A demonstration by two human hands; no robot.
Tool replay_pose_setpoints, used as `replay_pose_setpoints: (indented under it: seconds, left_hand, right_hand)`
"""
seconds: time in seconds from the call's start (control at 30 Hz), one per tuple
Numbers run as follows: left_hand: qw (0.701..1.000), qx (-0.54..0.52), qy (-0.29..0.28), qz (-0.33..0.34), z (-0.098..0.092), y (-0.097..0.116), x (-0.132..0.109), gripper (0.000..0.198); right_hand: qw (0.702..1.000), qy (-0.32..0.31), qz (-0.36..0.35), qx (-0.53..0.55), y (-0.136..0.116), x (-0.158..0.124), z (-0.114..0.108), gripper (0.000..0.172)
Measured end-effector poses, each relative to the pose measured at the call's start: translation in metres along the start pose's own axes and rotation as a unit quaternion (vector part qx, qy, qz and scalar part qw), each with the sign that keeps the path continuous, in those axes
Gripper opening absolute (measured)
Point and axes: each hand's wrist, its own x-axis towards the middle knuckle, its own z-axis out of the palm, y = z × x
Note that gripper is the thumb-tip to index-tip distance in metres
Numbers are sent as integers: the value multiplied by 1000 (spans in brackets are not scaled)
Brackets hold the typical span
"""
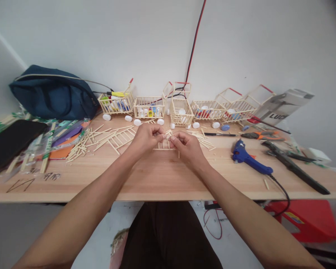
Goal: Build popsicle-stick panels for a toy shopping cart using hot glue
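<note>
My left hand (pixel 149 139) and my right hand (pixel 187 146) meet over the middle of the table. Thumb and forefinger are pinched on each, their tips close together. What lies in the pinches is too small to make out. Just under the fingertips is a small ladder-like frame of thin wooden sticks (pixel 164 146), partly covered by my hands. Another stick frame (pixel 121 139) lies left of my left hand, beside a heap of cut wooden sticks (pixel 82 145). More loose sticks (pixel 204 141) lie just beyond my right hand.
Several miniature stick shopping carts, one a front-facing cart (pixel 182 112), line the wall. At right lie a blue glue gun (pixel 250 158), orange-handled pliers (pixel 264 135) and a black-handled cutter (pixel 296 168). At left are a dark phone (pixel 15 142), plastic-wrapped sticks (pixel 48 147) and a blue bag (pixel 54 93).
</note>
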Motion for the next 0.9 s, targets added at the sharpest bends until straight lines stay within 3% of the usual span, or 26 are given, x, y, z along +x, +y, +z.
replay_pose_setpoints:
  seconds: [0.9]
  left_hand:
    - [1000, 1, -3, -1, 0, -2, 0, 14]
  right_hand:
    - [1000, 2, -2, 0, -1, 0, 0, 22]
